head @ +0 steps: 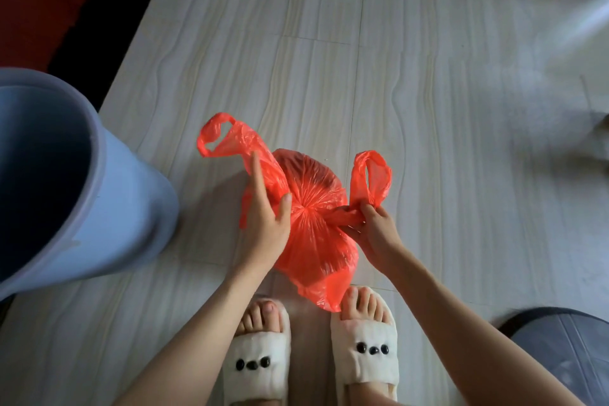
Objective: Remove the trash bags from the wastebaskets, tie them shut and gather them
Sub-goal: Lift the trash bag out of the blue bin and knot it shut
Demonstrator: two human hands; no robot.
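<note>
A red plastic trash bag [313, 234] sits on the pale tiled floor just ahead of my slippered feet, its mouth gathered into a pucker at the middle. My left hand [265, 211] grips the bag's left handle strip, whose loop [217, 135] sticks out to the upper left. My right hand [372, 227] pinches the twisted base of the right handle, whose loop [370, 175] stands up above it. A light blue wastebasket [108, 181] stands at the left, with no bag visible inside.
A dark grey round object [560, 343] shows at the lower right corner. A red and black mat [49, 3] lies at the upper left. My two feet in white slippers [362, 349] stand right below the bag.
</note>
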